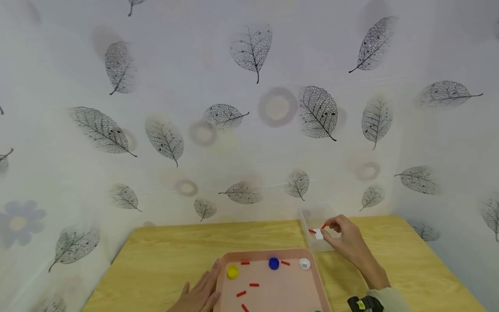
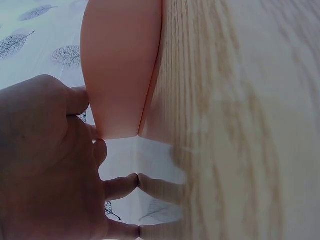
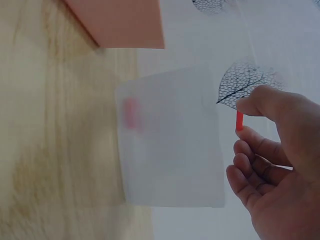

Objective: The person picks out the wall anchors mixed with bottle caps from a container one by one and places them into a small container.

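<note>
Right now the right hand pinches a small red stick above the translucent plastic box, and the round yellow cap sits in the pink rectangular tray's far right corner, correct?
No: the head view shows the round yellow cap in the far left corner of the pink tray; a round white cap sits far right. The right hand pinches the red stick above the box.

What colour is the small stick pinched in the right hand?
Red; the stick shows best in the right wrist view.
</note>
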Motion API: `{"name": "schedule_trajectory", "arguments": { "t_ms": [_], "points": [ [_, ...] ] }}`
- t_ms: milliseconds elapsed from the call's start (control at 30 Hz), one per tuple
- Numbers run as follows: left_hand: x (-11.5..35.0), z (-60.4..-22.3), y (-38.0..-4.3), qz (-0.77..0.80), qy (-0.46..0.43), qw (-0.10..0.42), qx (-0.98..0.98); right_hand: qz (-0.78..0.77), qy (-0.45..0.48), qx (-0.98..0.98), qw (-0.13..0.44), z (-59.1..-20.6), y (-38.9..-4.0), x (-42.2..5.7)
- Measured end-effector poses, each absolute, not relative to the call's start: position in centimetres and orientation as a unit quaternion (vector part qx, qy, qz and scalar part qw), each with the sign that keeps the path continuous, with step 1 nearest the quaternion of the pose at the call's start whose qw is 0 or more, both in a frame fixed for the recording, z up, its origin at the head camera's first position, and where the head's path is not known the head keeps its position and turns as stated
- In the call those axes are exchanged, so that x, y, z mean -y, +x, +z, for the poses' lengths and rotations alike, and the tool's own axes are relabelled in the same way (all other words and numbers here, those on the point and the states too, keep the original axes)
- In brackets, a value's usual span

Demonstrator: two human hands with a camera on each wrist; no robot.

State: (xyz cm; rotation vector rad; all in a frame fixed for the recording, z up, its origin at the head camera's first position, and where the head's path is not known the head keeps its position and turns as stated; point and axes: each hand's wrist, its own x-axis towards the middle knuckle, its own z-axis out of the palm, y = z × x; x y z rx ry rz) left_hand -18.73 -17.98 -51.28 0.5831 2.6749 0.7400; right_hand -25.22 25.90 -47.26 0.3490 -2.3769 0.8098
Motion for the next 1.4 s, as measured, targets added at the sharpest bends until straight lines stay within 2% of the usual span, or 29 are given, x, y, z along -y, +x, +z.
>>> {"name": "schedule_trajectory", "arguments": {
  "t_ms": [133, 367, 533, 1233, 1400],
  "points": [
    [18.0, -51.2, -18.6, 0.248, 0.195, 0.156, -0.936, 0.302, 0.115, 0.897, 0.301, -48.3, -25.7, -26.0],
    [18.5, -50.9, -18.1, 0.209, 0.252, 0.132, -0.935, 0.298, 0.099, 0.899, 0.307, -49.0, -26.2, -26.0],
    [18.1, -51.1, -18.7, 0.261, 0.211, 0.149, -0.930, 0.292, 0.089, 0.906, 0.294, -49.0, -26.2, -26.1],
    [18.1, -50.8, -18.6, 0.259, 0.210, 0.147, -0.931, 0.292, 0.099, 0.906, 0.288, -49.1, -26.2, -26.2],
    [18.1, -50.7, -18.5, 0.260, 0.209, 0.149, -0.931, 0.286, 0.110, 0.901, 0.306, -48.8, -25.9, -26.2]
  ]
}}
